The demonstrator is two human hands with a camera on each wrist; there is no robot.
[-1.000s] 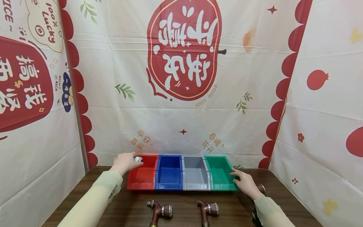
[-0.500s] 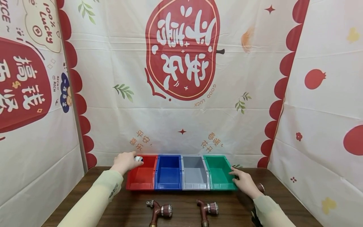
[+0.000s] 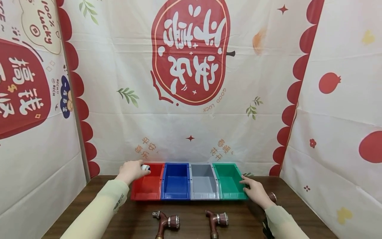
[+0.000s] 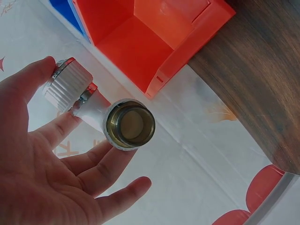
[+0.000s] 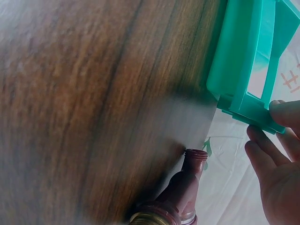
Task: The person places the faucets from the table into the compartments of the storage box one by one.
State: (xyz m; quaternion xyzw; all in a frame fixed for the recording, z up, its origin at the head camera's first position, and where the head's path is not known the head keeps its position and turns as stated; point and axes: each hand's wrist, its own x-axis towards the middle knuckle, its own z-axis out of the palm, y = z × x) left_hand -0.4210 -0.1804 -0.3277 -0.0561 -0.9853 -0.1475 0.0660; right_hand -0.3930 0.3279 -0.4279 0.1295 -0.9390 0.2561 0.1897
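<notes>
My left hand (image 3: 130, 171) pinches the ribbed knob of a small white tap (image 4: 96, 105) at the red bin's (image 3: 147, 191) left edge. In the left wrist view the tap's round, brass-lined opening faces the camera, and the red bin lies beyond it, apart from it. At the other end of the bin row, my right hand (image 3: 257, 192) grips the side rim of the green bin (image 3: 232, 196). The right wrist view shows the thumb on one side of that rim and fingers on the other.
Between the outer bins stand a blue bin (image 3: 175, 194) and a grey bin (image 3: 204, 194). Two brown taps, a left one (image 3: 162, 224) and a right one (image 3: 213, 222), lie in front on the wooden table (image 3: 119, 219). Another brown tap (image 5: 180, 192) lies by my right wrist.
The head view has turned slightly, so the bins and taps appear a little further left. My left hand sits marginally further right against the red bin; both hands keep their hold.
</notes>
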